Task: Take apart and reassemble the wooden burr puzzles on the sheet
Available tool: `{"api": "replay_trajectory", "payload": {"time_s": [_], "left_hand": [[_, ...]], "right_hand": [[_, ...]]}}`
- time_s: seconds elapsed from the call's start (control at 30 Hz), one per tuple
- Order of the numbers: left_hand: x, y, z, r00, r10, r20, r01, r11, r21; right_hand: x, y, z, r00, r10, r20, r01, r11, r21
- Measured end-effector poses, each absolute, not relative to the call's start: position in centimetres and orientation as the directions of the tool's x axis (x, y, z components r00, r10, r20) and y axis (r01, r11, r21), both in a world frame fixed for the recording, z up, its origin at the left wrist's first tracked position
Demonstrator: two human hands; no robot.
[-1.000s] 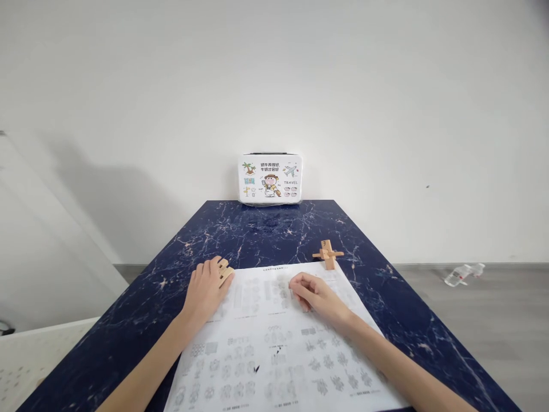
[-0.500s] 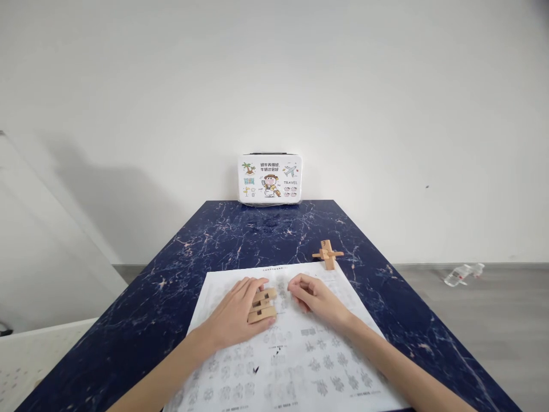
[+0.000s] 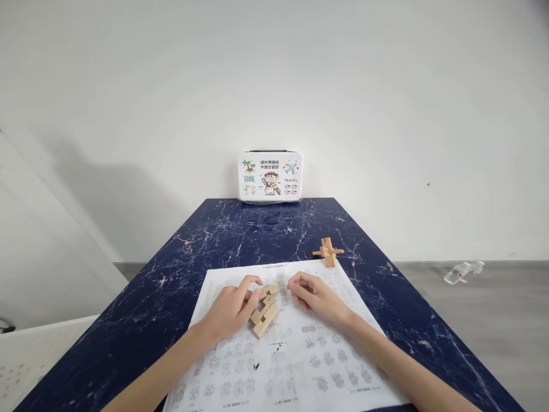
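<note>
Several notched wooden puzzle pieces [image 3: 265, 320] lie slanted side by side on a printed paper sheet [image 3: 274, 366]. My left hand [image 3: 231, 309] rests at their left side, index finger stretched out and thumb against the pieces, without wrapping round them. To the right, my right hand [image 3: 313, 294] is closed with its fingertips pinched over the sheet. Whatever it may hold is hidden. An assembled wooden cross-shaped puzzle [image 3: 328, 252] with a dark mark on top stands at the sheet's upper right corner.
The sheet lies on a dark blue marbled table [image 3: 270, 234]. A white case with cartoon prints [image 3: 270, 177] stands at the far edge against the wall. Plastic bottles [image 3: 461, 273] lie on the floor at right. A white perforated surface [image 3: 26, 360] is at lower left.
My left hand has loosened from around the wooden pieces and drawn slightly left. The pieces have turned from a nearly level row to a slant. My right hand has barely moved.
</note>
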State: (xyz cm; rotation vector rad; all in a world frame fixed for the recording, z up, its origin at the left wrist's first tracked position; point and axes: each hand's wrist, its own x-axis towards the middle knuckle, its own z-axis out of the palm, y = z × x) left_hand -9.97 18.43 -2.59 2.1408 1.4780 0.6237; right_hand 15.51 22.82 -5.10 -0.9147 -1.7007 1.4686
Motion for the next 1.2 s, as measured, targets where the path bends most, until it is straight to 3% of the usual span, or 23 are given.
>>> {"api": "replay_trajectory", "payload": {"time_s": [0.1,0.2,0.3,0.47,0.63,1.03,1.2], "left_hand": [[-9.8,18.3,-2.8,0.355,0.929,0.100,0.661,-0.326,0.676],[-9.9,18.6,-3.2,0.289,0.927,0.241,0.722,-0.376,0.581],[-10.1,19.1,-3.4,0.286,0.892,0.351,0.755,-0.435,0.490],[-10.1,19.4,-3.7,0.334,0.884,0.327,0.752,-0.459,0.472],[-10.1,19.6,-3.7,0.378,0.878,0.292,0.749,-0.476,0.461],[-10.1,20.0,-2.9,0.170,0.954,0.245,0.654,-0.295,0.696],[-10.0,20.1,-2.6,0.094,0.983,0.159,0.547,-0.185,0.817]], "right_hand": [[15.4,22.8,-5.2,-0.510,0.858,0.059,0.072,0.111,-0.991],[15.3,22.6,-5.4,-0.513,0.854,0.087,0.102,0.161,-0.982],[15.2,22.1,-5.6,-0.489,0.854,0.180,0.193,0.307,-0.932],[14.9,21.1,-5.5,-0.606,0.692,0.392,0.232,0.625,-0.745],[14.7,20.8,-5.5,-0.708,0.569,0.417,0.212,0.735,-0.644],[14.8,21.2,-5.6,-0.727,0.582,0.364,0.218,0.699,-0.681],[14.9,21.0,-4.9,-0.649,0.734,0.199,0.208,0.423,-0.882]]}}
